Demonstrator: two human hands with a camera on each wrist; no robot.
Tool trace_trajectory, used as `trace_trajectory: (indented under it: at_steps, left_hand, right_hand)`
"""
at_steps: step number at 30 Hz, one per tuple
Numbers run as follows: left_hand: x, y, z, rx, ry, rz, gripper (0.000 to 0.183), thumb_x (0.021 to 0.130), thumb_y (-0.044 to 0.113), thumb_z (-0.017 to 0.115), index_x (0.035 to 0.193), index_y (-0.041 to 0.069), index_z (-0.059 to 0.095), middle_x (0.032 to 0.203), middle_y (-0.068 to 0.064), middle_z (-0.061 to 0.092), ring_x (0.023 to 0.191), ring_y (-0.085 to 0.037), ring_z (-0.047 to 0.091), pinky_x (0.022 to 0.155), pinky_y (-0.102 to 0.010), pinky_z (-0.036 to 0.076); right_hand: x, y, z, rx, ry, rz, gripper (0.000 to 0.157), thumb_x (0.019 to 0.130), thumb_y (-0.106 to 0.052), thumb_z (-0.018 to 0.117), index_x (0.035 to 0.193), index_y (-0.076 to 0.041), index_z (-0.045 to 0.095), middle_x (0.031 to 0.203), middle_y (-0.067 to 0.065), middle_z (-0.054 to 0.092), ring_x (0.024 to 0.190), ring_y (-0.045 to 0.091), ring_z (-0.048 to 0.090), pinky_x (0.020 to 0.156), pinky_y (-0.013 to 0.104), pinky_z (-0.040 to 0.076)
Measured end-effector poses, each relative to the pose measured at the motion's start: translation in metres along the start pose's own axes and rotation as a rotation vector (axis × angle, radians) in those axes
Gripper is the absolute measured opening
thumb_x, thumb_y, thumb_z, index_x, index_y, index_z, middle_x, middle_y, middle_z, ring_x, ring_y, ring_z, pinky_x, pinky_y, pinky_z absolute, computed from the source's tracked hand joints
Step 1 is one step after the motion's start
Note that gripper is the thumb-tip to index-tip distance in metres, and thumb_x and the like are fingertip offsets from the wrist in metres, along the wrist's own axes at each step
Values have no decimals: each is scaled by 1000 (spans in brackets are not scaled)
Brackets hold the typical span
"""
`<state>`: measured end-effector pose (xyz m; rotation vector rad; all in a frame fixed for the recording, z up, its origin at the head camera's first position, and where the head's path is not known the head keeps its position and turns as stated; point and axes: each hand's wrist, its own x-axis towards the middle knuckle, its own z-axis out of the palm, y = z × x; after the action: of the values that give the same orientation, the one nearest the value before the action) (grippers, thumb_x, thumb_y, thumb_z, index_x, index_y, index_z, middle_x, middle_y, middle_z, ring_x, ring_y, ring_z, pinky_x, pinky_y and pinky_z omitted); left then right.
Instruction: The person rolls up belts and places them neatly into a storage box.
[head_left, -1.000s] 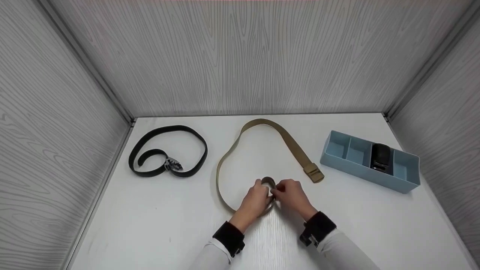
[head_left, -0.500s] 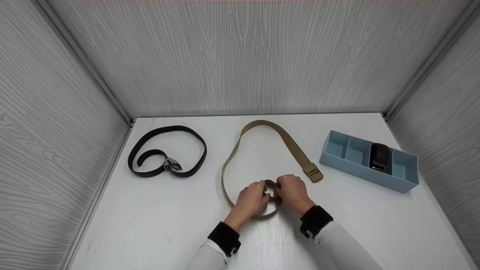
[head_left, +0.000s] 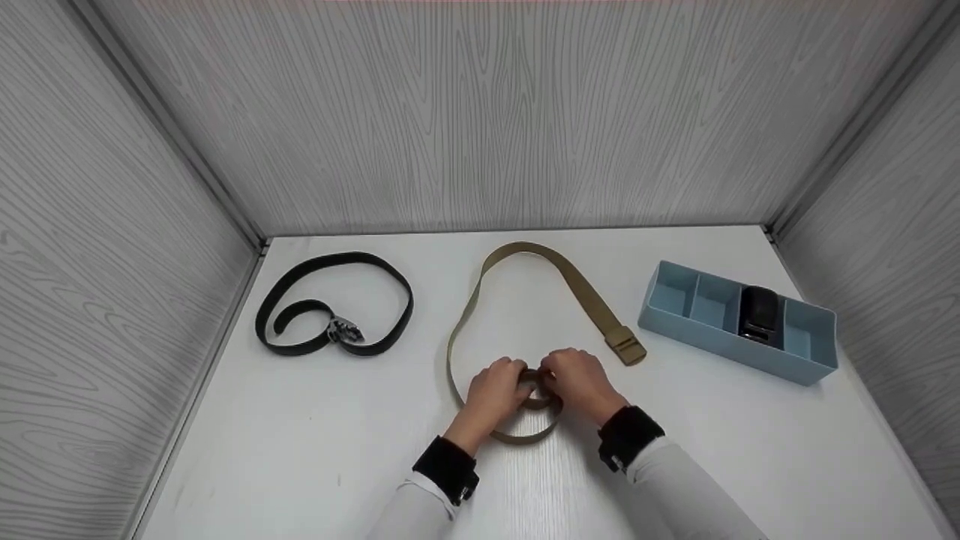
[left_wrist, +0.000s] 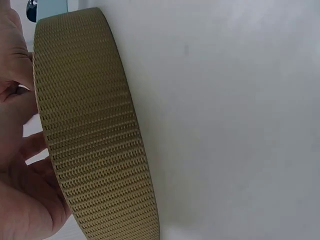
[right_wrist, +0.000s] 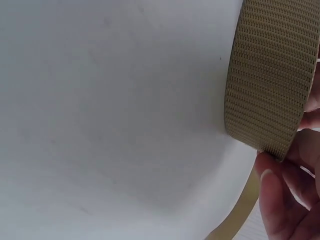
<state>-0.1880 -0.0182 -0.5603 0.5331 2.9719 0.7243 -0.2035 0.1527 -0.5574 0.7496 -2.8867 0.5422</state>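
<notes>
A tan woven belt (head_left: 577, 281) stands on its edge on the white table, curving round from the back to the front. Its near end is rolled into a small coil (head_left: 535, 405) between both hands. My left hand (head_left: 495, 390) grips the coil's left side with bent fingers. On the coil's far right side, my right hand (head_left: 581, 379) pinches the strap. The buckle (head_left: 626, 345) lies at the belt's other end, to the right. Close up, the strap (left_wrist: 95, 125) fills much of the left wrist view. Fingertips (right_wrist: 272, 187) meet the strap's edge in the right wrist view.
A black belt (head_left: 409, 300) with a silver buckle (head_left: 345, 328) lies looped at the left. At the right stands a blue divided box (head_left: 712, 349) holding a rolled black belt (head_left: 760, 311). Wood-grain panels (head_left: 480, 112) enclose the table's back and sides.
Both hands have shifted their grip round the coil, and the left hand has moved slightly left. The tan belt's left curve has drawn in to the right. Its buckle end has barely moved.
</notes>
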Motion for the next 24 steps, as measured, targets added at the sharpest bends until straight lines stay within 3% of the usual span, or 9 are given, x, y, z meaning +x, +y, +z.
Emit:
trace_trajectory:
  at_steps: [3, 7, 11, 16, 20, 24]
  left_hand:
    - [3, -1, 3, 88, 69, 37, 17, 86, 21, 73, 77, 11, 64, 74, -4, 62, 68, -24, 63, 57, -38, 49]
    - [6, 0, 7, 192, 132, 77, 24, 86, 20, 72, 66, 11, 61, 67, -7, 64, 61, -27, 63, 52, -39, 48]
    - [6, 1, 9, 218, 140, 76, 19, 84, 10, 68, 66, 9, 63, 65, -7, 64, 58, -26, 62, 51, -37, 48]
    - [4, 4, 9, 168, 113, 16, 18, 79, 3, 66, 62, 9, 62, 63, -6, 64, 56, -21, 62, 50, -33, 48]
    - [3, 6, 9, 189, 80, 11, 18, 80, 10, 68, 63, 11, 61, 63, -5, 63, 56, -23, 62, 50, -35, 48]
    - [3, 8, 8, 282, 79, 38, 21, 84, 14, 68, 65, 12, 62, 64, -5, 64, 57, -25, 62, 49, -37, 48]
  right_hand:
    - [-1, -1, 2, 42, 5, -54, 9, 78, -1, 75, 77, -10, 74, 73, -1, 67, 67, 16, 63, 59, 33, 49]
    - [-3, -3, 5, 102, 1, -55, 7, 81, -1, 74, 80, -8, 75, 76, 0, 69, 69, 14, 64, 62, 31, 50]
    - [-6, -6, 4, 148, -21, 70, 5, 84, -5, 73, 81, -8, 73, 73, -1, 66, 65, 12, 59, 60, 30, 48]
    - [-11, -11, -1, 158, -43, 206, 10, 85, -6, 72, 76, -6, 69, 64, -2, 58, 58, 12, 53, 55, 32, 46]
    - [-13, -11, -1, 158, -44, 144, 17, 83, 0, 70, 69, -8, 64, 61, -4, 53, 57, 11, 49, 55, 31, 44]
    - [-10, -10, 1, 174, -67, 50, 18, 85, 0, 68, 70, -10, 67, 64, -6, 55, 60, 10, 49, 57, 29, 43]
